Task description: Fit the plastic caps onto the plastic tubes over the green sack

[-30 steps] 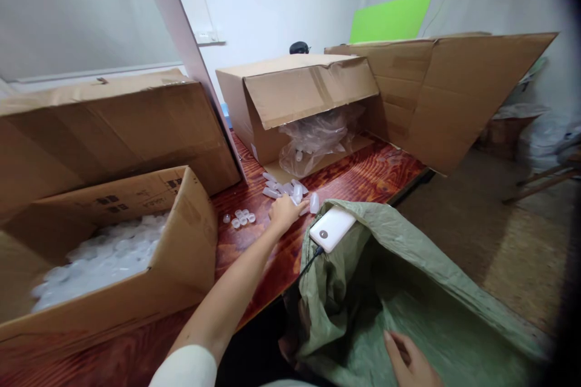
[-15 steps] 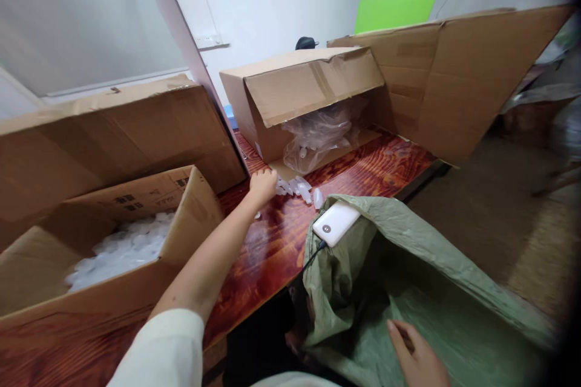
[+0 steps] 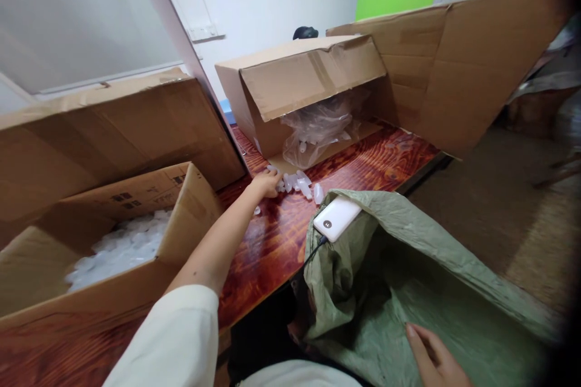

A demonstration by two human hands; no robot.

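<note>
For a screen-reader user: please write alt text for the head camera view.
A person's left hand reaches across a wooden table to small clear plastic bottles lying before a tipped-over cardboard box. The right hand rests on a green woven sack bearing a white power bank; an open box of white pieces sits left.

Short cream-white sleeve on left arm, bare forearms, both wrists unadorned

I see glossy, red-grained wood on the table (image 3: 281,236), matt brown corrugated cardboard boxes (image 3: 299,84), a coarse woven green sack (image 3: 408,272), translucent plastic vials (image 3: 299,184) and a smooth white power bank (image 3: 336,218).
</note>
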